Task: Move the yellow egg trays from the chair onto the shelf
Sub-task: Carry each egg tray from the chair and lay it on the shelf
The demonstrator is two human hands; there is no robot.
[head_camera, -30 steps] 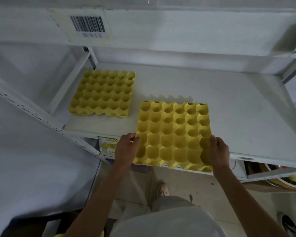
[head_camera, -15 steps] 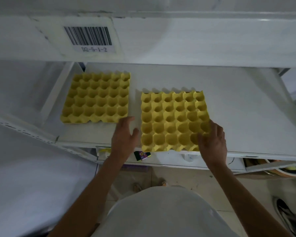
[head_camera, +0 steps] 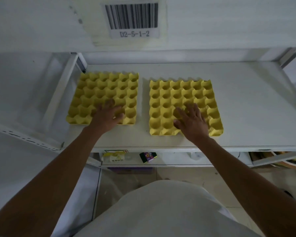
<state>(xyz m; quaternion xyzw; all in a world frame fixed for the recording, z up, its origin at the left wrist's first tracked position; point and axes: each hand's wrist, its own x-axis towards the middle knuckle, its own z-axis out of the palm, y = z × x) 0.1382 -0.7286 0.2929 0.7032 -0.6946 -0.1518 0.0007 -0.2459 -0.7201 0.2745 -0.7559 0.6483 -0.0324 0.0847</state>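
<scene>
Two yellow egg trays lie flat side by side on the white shelf (head_camera: 246, 108). The left egg tray (head_camera: 99, 88) sits near the shelf's left upright. The right egg tray (head_camera: 167, 98) lies in the middle, a narrow gap apart from the other. My left hand (head_camera: 108, 115) rests palm down on the left tray's front right cups, fingers spread. Over the front middle of the right tray my right hand (head_camera: 191, 120) lies flat with its fingers apart. Neither hand grips a tray. The chair is out of view.
A barcode label (head_camera: 132, 19) marked D2-5-1-2 is on the upper shelf's front edge. The shelf's right half is bare white. Below the shelf edge sit small packets (head_camera: 148, 156) and a bowl (head_camera: 290, 161) at the far right. Shelf uprights (head_camera: 58, 100) stand at left.
The right tray went from held at the shelf edge to lying fully on the shelf. Both hands let go; the left hand moved onto the left tray, the right onto the right tray.
</scene>
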